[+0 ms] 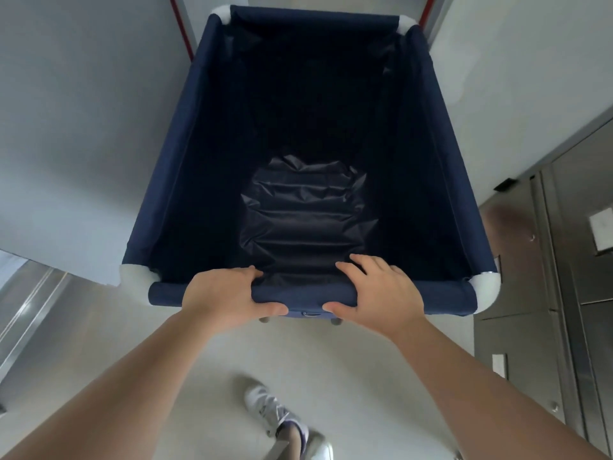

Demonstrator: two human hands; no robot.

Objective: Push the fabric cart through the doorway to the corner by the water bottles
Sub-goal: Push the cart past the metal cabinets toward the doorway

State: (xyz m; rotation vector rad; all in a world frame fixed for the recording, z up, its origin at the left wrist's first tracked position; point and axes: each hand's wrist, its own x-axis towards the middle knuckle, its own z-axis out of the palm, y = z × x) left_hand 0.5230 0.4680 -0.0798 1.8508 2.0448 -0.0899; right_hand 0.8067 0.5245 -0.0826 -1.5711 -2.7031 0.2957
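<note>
A deep navy fabric cart (172,180) with white plastic corner pieces fills the middle of the view. Its inside is dark and holds only a creased black liner at the bottom. My left hand (222,293) grips the near top rail left of centre, thumb under the rail. My right hand (381,290) grips the same rail right of centre. The cart's far end points at a doorway framed by red strips (180,28). No water bottles are in view.
A white wall (83,127) runs close along the cart's left side and another white wall (514,61) along its right. Stainless steel cabinets (547,277) stand at the right, a steel panel (30,310) at the lower left. My shoe (268,410) is on the pale floor.
</note>
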